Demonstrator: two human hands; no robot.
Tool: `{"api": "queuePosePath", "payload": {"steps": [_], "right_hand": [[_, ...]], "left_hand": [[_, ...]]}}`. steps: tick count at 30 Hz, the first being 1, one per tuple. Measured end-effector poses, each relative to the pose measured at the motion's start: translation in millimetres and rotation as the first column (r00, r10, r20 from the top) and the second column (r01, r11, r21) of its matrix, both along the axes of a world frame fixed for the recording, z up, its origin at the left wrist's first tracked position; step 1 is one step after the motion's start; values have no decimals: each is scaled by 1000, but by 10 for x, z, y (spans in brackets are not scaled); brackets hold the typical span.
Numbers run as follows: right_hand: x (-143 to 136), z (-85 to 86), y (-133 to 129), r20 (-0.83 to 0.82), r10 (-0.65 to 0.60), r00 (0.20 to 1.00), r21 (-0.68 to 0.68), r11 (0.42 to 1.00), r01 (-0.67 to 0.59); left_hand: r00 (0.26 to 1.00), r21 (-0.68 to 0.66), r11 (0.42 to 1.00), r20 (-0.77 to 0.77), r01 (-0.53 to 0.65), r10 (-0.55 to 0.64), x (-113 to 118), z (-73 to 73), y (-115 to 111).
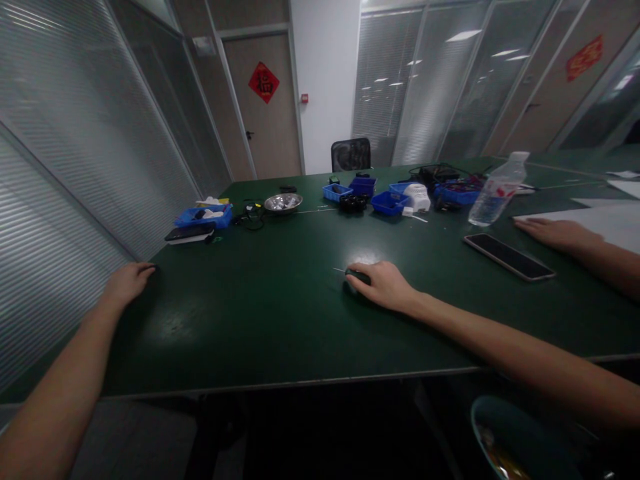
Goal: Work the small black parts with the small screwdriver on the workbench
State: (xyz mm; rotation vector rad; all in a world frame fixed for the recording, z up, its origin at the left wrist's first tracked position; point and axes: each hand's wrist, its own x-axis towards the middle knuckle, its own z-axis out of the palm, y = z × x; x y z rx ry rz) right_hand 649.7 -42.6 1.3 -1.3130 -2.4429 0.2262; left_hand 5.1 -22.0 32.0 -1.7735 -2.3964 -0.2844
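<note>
My right hand (385, 283) rests low over the green table, its fingers closed around a dark-handled screwdriver (358, 275). The thin metal shaft sticks out leftward past the fingertips. Far to the left, my left hand (126, 285) is at the table's left edge, fingers bent and pressed together. Something small and dark shows at its fingertips, too small to name. A wide stretch of tabletop lies between my two hands. Right of my right hand lies a phone (509, 257), screen up.
Another person's hand (560, 235) lies by white paper (600, 217) at right, near an upright water bottle (499, 190). Toward the back are a metal bowl (283, 204), blue trays (390, 203), a left blue tray (220, 218) and a dark notebook (190, 233). A bin (480, 427) stands below the front edge.
</note>
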Motion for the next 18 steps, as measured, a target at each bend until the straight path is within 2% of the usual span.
{"api": "queuePosePath", "payload": {"steps": [3, 13, 18], "right_hand": [[-5, 9, -5, 8, -1, 1000, 8, 1000, 1], [-17, -1, -1, 21, -10, 1000, 13, 1000, 10], [-20, -16, 8, 43, -22, 999, 30, 999, 21]], "left_hand": [[999, -82, 996, 9, -36, 37, -35, -25, 16], [998, -150, 987, -25, -57, 54, -428, -205, 155], [991, -214, 972, -111, -93, 70, -442, -279, 228]]}}
